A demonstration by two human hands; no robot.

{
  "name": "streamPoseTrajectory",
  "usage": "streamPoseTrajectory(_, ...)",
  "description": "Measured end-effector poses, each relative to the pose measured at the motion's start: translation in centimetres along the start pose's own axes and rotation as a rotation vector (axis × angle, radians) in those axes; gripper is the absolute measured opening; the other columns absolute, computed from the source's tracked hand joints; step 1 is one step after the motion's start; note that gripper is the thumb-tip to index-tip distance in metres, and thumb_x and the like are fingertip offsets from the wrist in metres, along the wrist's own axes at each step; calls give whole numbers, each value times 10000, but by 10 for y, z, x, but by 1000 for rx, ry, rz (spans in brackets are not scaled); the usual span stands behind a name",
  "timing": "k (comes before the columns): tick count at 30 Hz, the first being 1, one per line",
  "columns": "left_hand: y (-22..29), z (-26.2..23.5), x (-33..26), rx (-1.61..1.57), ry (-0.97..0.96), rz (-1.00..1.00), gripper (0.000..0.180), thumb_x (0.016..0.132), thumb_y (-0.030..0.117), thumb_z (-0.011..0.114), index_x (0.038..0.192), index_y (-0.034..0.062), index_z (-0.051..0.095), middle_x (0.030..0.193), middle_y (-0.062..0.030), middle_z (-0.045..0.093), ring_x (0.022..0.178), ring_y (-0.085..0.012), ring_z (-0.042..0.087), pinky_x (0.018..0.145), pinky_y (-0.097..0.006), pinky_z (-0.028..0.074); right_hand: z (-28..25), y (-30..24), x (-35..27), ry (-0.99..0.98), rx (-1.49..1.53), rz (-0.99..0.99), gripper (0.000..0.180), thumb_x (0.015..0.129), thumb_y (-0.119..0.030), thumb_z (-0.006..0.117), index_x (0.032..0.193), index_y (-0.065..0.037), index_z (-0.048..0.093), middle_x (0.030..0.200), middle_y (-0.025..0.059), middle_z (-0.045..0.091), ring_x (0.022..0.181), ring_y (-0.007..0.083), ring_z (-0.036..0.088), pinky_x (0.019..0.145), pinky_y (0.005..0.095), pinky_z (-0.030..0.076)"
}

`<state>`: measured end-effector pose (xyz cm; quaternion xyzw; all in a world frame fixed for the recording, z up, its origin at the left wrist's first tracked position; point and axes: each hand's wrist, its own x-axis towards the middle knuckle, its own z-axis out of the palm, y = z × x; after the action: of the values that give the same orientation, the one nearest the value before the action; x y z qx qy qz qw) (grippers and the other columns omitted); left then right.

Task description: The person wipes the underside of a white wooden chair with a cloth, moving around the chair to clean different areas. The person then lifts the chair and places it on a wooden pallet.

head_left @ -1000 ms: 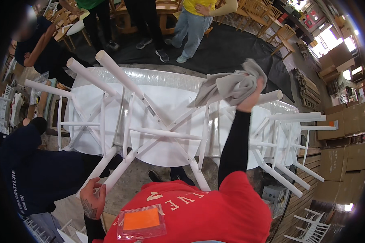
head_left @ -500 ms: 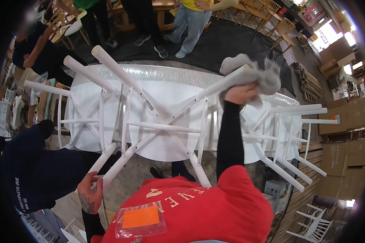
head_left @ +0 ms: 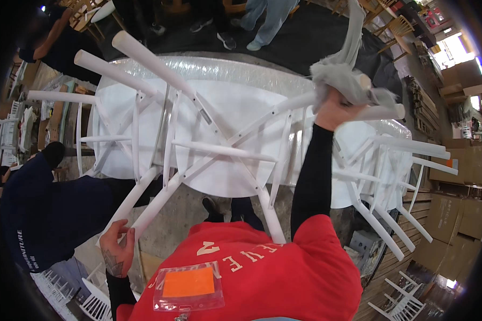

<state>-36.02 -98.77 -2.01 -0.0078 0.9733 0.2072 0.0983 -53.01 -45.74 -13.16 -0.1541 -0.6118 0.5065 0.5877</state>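
White chairs lie upside down on a long wrapped table (head_left: pixel 219 67), seats down and legs up. My right hand (head_left: pixel 337 109) is closed on a grey cloth (head_left: pixel 343 77), pressed round the upper end of a far leg on the middle chair (head_left: pixel 230 151). A loose tail of the cloth swings upward, blurred. At the lower left, my left hand (head_left: pixel 117 249) is bent round the end of a near chair leg (head_left: pixel 154 211). Its thumb and fingers touch the leg. Another white chair (head_left: pixel 118 134) is beside it on the left, and more legs (head_left: pixel 380 219) stick out on the right.
A person in dark blue (head_left: pixel 53 214) bends close at my left. Other people stand beyond the table on a black sheet (head_left: pixel 284 51). Cardboard boxes (head_left: pixel 455 214) are stacked at the right. White chairs (head_left: pixel 399 299) stand on the floor at lower right and lower left.
My right hand and the cloth have moved up and to the right, nearer the leg's tip. The whole view has shifted slightly. My left hand stays at the near leg.
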Motion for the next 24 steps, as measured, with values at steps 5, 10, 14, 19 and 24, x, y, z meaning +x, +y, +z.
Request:
streamPoseTrajectory(5,7,-11,23,-35,18,135,245,878,108,709,1104,19,679,824,-156,720,778,-307,708,728,-399,531,-47,132,-65,-240,-267,211,523,749,-260,832,1145,40,668,1183,228,701,1127,341,669,997,426,487)
streamPoseTrajectory(10,13,-7,9,-64,9,24,235,894,103,695,1113,17,679,843,-157,719,796,-301,705,754,-398,526,-65,100,-78,-867,-634,586,552,809,-436,744,1064,52,699,1032,267,723,1036,403,685,911,431,511)
streamPoseTrajectory(14,10,-7,12,-115,40,72,254,906,103,684,1144,16,675,892,-162,723,836,-305,708,782,-393,531,-139,70,-120,-990,-767,628,662,865,-559,664,1117,52,701,1049,316,701,1068,451,665,906,472,505)
streamPoseTrajectory(19,10,-6,10,-178,69,96,273,904,103,679,1157,1,667,960,-187,717,894,-323,714,814,-403,538,-211,-6,-208,-952,-562,920,535,989,-368,591,1356,22,576,1365,186,615,1288,308,557,1078,375,397)
streamPoseTrajectory(24,12,-6,7,-165,93,122,277,903,104,678,1155,-9,663,971,-196,714,904,-331,712,813,-403,539,-159,5,-193,-621,-572,1095,654,1032,-467,509,1420,59,516,1381,176,603,1271,266,551,1072,372,394)
